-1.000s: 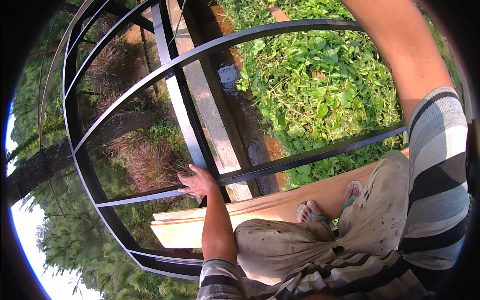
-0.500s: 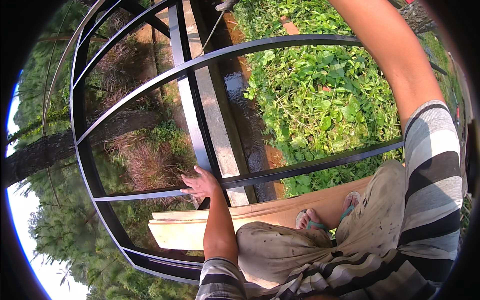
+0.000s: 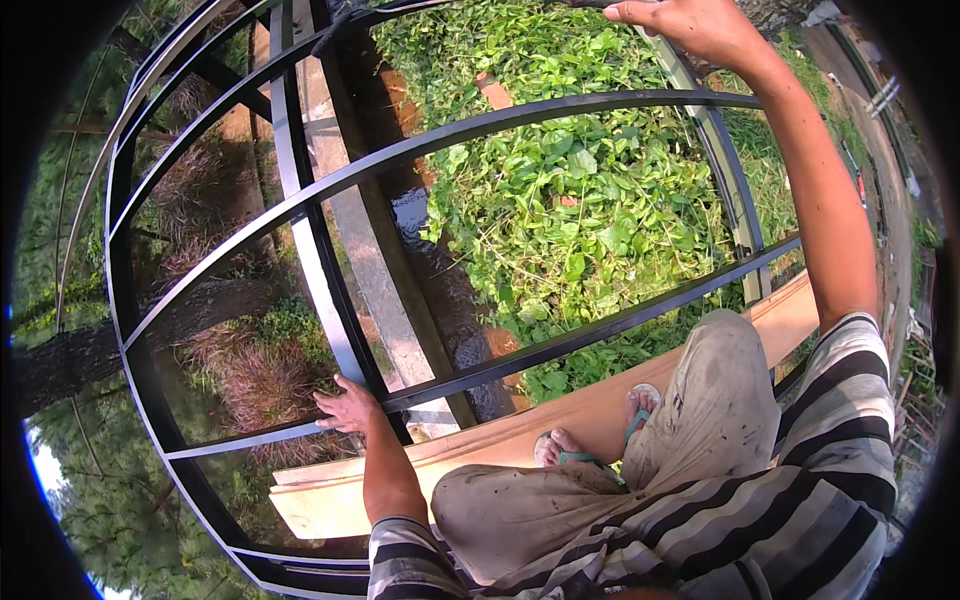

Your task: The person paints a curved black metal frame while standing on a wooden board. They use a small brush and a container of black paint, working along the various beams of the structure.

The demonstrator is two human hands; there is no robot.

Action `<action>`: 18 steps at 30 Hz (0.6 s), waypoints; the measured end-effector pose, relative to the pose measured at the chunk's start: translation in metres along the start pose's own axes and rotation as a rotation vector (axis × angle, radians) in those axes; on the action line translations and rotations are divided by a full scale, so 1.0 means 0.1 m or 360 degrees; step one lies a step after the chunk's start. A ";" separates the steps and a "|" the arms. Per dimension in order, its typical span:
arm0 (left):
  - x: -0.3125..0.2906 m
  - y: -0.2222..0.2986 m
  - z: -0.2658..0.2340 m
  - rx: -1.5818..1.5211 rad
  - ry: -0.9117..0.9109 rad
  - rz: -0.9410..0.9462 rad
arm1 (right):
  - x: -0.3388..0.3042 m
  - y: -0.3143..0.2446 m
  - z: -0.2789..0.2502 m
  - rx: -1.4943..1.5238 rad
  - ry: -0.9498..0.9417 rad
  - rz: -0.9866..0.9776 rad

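A black metal frame (image 3: 540,110) is filling much of the view, spreading forward from the person's knees, its curved bars bending from left to right. Its near bar (image 3: 560,347) is running lengthwise in front of the shins, rising to the right, and a crossing bar (image 3: 325,280) is meeting it on the left, pointing away from the body. The left hand (image 3: 350,405) is lying right at that meeting point, so it is the nearer one; the right hand (image 3: 700,28) is reaching well out to the far right, beyond the middle curved bar. The left fingers are spreading loosely over the near bar, not wrapping it. The right fingers are bending toward something dark at the upper edge; whether they are gripping it, I cannot tell.

Around this, green plants (image 3: 600,210) are growing below the frame, and wooden planks (image 3: 350,490) are supporting the person's sandalled feet (image 3: 560,447). A concrete beam (image 3: 365,250) is stretching beside a wet channel (image 3: 470,350). Standing between the two hands, the middle curved bar is blocking the straight path from one to the other.
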State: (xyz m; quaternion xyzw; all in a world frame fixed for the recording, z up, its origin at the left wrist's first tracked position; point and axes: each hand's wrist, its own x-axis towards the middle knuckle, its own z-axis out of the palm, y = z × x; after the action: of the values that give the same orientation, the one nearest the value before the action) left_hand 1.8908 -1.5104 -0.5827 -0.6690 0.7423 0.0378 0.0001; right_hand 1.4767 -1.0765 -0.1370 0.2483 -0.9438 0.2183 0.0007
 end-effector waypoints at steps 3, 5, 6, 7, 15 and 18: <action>-0.04 -0.02 0.02 -0.0002 -0.0177 -0.0060 | -0.60 0.52 -0.40 0.0101 0.0259 -0.0025; -0.01 -0.08 -0.20 -0.0196 -0.0494 -0.0104 | -1.07 0.69 -0.78 0.0337 0.0142 0.0092; 0.30 -0.20 -0.34 -0.0617 -0.0498 -0.0096 | -1.31 0.62 -1.00 0.0462 0.0133 0.0292; 0.62 -0.29 -0.53 -0.1049 -0.0472 -0.0068 | -1.56 0.66 -1.11 0.0726 0.0195 0.0394; -1.29 -0.82 -2.28 -0.0685 -0.1186 0.0073 | -3.64 0.04 -2.07 0.1716 -0.0107 0.1506; -2.49 -0.99 -3.08 -0.0334 -0.1879 -0.0159 | -4.24 -0.46 -2.56 0.1826 -0.0011 0.1666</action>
State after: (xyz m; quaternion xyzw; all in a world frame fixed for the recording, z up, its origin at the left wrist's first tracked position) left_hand 2.0304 -1.2902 -0.2682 -0.5654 0.5766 0.4761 0.3481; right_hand 1.8422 -0.8088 0.0670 -0.2677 -0.6774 0.6439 -0.2343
